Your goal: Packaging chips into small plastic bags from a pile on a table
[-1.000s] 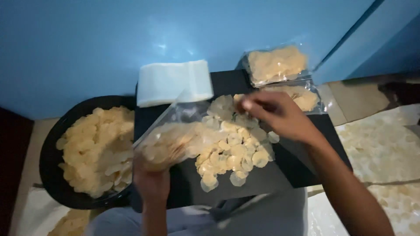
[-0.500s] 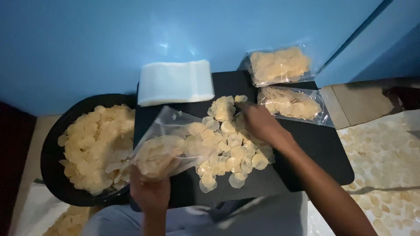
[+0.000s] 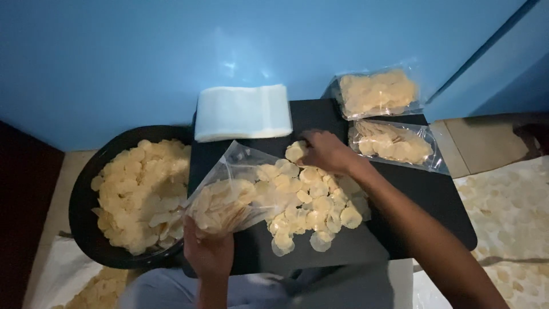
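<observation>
My left hand (image 3: 209, 253) grips the bottom of a clear plastic bag (image 3: 229, 194) part-filled with pale round crackers, its mouth lying open toward the right. A loose pile of the same crackers (image 3: 311, 206) spreads over a black tray (image 3: 434, 206) on my lap. My right hand (image 3: 327, 151) rests on the far edge of that pile, fingers closed around a few crackers near the bag's mouth.
A black round basin (image 3: 83, 200) heaped with crackers sits at the left. A stack of empty clear bags (image 3: 243, 111) lies at the tray's far edge. Two filled bags (image 3: 377, 91) (image 3: 394, 146) lie at the far right. A blue wall stands behind.
My right hand has moved from the right of the pile toward its far edge. The bag in my left hand has shifted slightly left and lower.
</observation>
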